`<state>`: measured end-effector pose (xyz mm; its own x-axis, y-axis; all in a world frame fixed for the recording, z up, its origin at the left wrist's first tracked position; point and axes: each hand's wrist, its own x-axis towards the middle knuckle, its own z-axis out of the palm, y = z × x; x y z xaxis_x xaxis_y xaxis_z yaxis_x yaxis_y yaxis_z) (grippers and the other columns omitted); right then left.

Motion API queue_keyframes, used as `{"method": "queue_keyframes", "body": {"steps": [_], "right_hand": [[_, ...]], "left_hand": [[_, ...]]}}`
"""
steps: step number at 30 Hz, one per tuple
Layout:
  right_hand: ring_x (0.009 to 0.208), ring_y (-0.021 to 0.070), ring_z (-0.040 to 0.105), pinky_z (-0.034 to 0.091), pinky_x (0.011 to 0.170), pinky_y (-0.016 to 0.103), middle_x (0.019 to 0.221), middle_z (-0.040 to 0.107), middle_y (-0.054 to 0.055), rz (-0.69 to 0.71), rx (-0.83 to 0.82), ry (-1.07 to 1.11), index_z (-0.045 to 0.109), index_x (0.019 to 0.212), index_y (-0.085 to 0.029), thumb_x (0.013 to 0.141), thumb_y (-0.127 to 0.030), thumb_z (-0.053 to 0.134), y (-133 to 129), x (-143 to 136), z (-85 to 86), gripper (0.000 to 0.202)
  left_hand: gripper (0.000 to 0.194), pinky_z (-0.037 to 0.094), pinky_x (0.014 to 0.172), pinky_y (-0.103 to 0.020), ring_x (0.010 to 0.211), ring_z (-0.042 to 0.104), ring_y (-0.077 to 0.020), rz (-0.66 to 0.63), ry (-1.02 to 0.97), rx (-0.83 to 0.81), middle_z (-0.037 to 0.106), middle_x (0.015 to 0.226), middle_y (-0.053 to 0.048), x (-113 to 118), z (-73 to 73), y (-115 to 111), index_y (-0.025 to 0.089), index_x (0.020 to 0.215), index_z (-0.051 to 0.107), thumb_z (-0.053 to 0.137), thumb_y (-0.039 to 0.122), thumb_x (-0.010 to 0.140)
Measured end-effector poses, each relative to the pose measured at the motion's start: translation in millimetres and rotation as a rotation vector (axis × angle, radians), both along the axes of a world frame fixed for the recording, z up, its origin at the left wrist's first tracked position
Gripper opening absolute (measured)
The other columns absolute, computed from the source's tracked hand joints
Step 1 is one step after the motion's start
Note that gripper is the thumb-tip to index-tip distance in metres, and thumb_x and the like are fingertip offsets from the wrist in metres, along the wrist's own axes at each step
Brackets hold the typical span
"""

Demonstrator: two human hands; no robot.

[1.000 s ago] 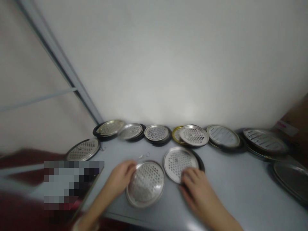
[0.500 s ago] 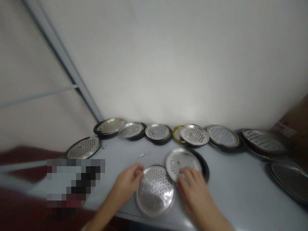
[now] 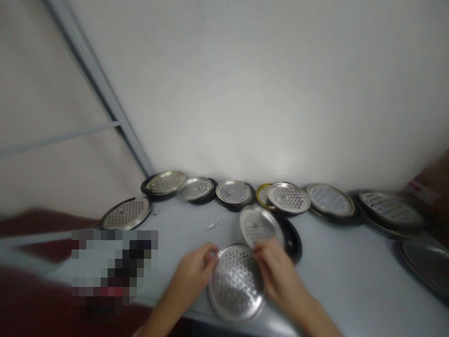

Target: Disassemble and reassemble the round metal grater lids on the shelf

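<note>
A round perforated metal disc (image 3: 236,285) lies near the table's front edge between my hands. My left hand (image 3: 199,262) is closed in a pinch at its upper left rim; whatever the fingertips hold is too small to make out. My right hand (image 3: 275,267) has its fingers pressed together around the near edge of a second perforated disc (image 3: 261,227). That disc is tilted and partly covers a black round plate (image 3: 293,241). A small metal hook (image 3: 211,227) and a small ring (image 3: 221,223) lie beyond my left hand.
Several stacks of perforated discs on black plates line the wall, among them one stack (image 3: 233,193) at the middle and one (image 3: 389,208) at the right. Another disc (image 3: 126,214) sits at the left. A dark plate (image 3: 428,262) is at the far right.
The second disc has shifted up and left and tilted, baring more of the black plate. My right hand has moved to its near edge. The whole view has shifted slightly.
</note>
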<state>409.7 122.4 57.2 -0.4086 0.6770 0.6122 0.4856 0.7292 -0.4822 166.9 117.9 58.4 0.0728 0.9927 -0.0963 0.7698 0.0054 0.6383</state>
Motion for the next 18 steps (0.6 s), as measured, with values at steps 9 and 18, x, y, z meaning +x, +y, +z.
{"method": "queue_keyframes", "body": {"steps": [9,18], "right_hand": [[0.096,0.0216,0.062,0.049,0.085,0.038,0.106,0.074,0.008,0.14,0.127,-0.186,0.064,0.102,-0.02,0.097,-0.009,0.042,-3,7,-4.4,0.025],[0.079,0.0154,0.063,0.05,0.07,0.025,0.087,0.069,0.003,-0.045,-0.509,0.842,0.063,0.085,-0.021,0.093,-0.034,0.065,-13,-3,24.3,0.016]], "left_hand": [[0.026,0.038,0.063,-0.028,0.065,0.061,-0.0188,-0.024,0.028,0.013,0.063,0.066,0.001,1,2.9,-2,0.021,0.103,0.067,0.046,0.032,0.093],[0.032,0.049,0.076,-0.032,0.079,0.068,-0.0236,0.067,-0.081,0.145,0.073,0.083,-0.006,1,8.8,-5,0.019,0.11,0.067,0.047,0.036,0.092]]}}
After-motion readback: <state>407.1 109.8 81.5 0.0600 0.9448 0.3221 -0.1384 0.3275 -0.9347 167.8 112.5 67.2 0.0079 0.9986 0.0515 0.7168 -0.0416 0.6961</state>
